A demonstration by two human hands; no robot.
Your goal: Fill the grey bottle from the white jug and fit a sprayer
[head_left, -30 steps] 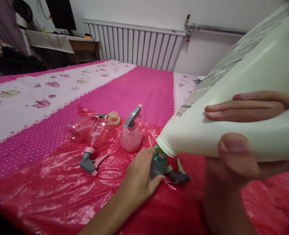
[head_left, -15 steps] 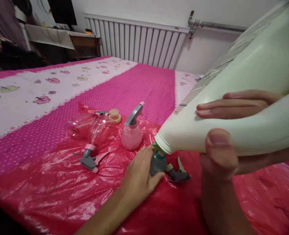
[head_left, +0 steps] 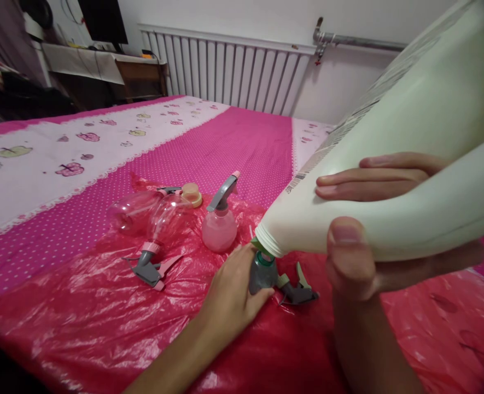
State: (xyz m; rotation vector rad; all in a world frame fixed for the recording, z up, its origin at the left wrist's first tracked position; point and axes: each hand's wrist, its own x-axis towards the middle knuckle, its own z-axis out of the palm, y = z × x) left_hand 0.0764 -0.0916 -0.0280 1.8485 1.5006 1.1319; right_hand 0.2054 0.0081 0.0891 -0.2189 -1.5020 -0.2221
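My right hand [head_left: 356, 246] grips the handle of a large whitish jug [head_left: 303, 224], tilted with its threaded mouth down to the left. Under that mouth sits a green funnel [head_left: 260, 246], mostly hidden, at the neck of a small clear spray bottle [head_left: 263, 273] with a green rim. My left hand [head_left: 233, 284] is closed around this bottle from the left. Just right of it lies a grey and green spray head [head_left: 298, 290]. Whether liquid is flowing I cannot tell.
A pink spray bottle [head_left: 219, 227] stands beyond my left hand. Two clear spray bottles [head_left: 165, 221] with pink-grey heads lie farther left, near a beige cap [head_left: 191, 194]. Red plastic sheet [head_left: 102, 323] covers the near part of the pink bed [head_left: 250, 137]. A radiator [head_left: 225, 65] lines the wall.
The jug and my right hand have shifted slightly left and the jug has tipped a little. My left hand and the small bottle stay nearly in place.
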